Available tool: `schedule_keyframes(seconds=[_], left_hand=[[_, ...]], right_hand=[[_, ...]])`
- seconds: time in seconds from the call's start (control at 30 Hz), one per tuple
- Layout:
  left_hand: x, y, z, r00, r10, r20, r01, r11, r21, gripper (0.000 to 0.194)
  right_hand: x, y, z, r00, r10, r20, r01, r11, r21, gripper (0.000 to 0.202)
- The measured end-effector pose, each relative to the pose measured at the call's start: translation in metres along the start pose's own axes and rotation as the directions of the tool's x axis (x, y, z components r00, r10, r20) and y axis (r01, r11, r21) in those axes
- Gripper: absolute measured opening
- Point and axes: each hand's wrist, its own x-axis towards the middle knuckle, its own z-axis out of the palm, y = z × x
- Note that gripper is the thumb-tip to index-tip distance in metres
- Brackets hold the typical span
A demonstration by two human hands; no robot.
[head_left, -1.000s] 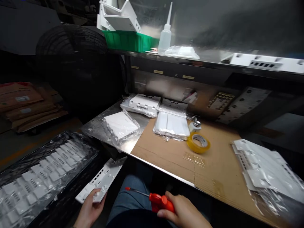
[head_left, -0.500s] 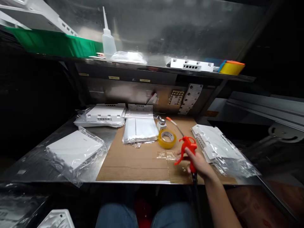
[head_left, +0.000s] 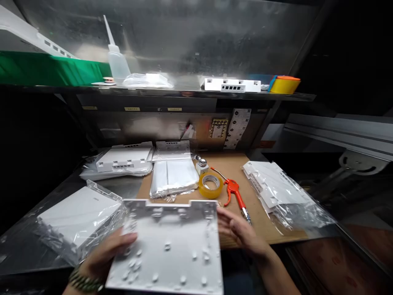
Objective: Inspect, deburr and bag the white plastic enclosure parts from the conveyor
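Observation:
In the head view, a white plastic casing half (head_left: 172, 250) is held up in front of me, its inner side with small posts and clips facing me. My left hand (head_left: 112, 248) grips its left edge, thumb over the inside face. My right hand (head_left: 238, 229) is at the right edge, its fingers against the rim and partly hidden. Just beyond the casing a red air blow gun (head_left: 233, 188) lies on the cardboard sheet (head_left: 254, 217). Left of it are a roll of yellow tape (head_left: 201, 190) and a small bottle with a metal top (head_left: 202, 164).
Bagged white casings lie at left (head_left: 82, 213) and right (head_left: 279, 184). A stack of clear bags (head_left: 175, 176) and another white casing (head_left: 124, 159) stand behind. The shelf (head_left: 184, 93) overhead bears a squeeze bottle (head_left: 118, 63), a green bin (head_left: 55, 69) and a white casing (head_left: 232, 85).
The blow gun has left my right hand and now lies on the cardboard. My left hand and the white casing half have come into view, and the camera view has shifted to the right.

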Motion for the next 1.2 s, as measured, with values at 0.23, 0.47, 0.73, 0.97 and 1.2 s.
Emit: schedule_keyframes(seconds=[0.23,0.47,0.73,0.97,1.2], left_hand=[[0.089,0.048,0.121,0.864,0.37,0.342,-0.502,0.692,0.518,0.042],[0.148,0.036,0.103,0.658,0.69,0.302,-0.661,0.338,0.67,0.025],[0.16,0.059,0.092,0.656,0.718,0.234,-0.617,0.33,0.715,0.036],[0.176,0.091,0.085,0.822,0.534,0.2,-0.528,0.58,0.62,0.058],[0.179,0.097,0.089,0.833,0.492,0.252,-0.536,0.61,0.583,0.05]], right_hand=[[-0.026,0.019,-0.003,0.951,0.222,-0.213,-0.063,0.817,0.573,0.064],[-0.032,0.012,-0.034,0.785,0.17,-0.596,0.224,0.819,0.529,0.078],[-0.036,0.011,-0.033,0.746,0.137,-0.652,0.299,0.805,0.512,0.08],[-0.03,0.021,-0.022,0.703,0.154,-0.694,0.249,0.861,0.443,0.084],[0.005,0.028,0.05,0.819,-0.099,-0.565,0.149,0.988,0.043,0.064]])
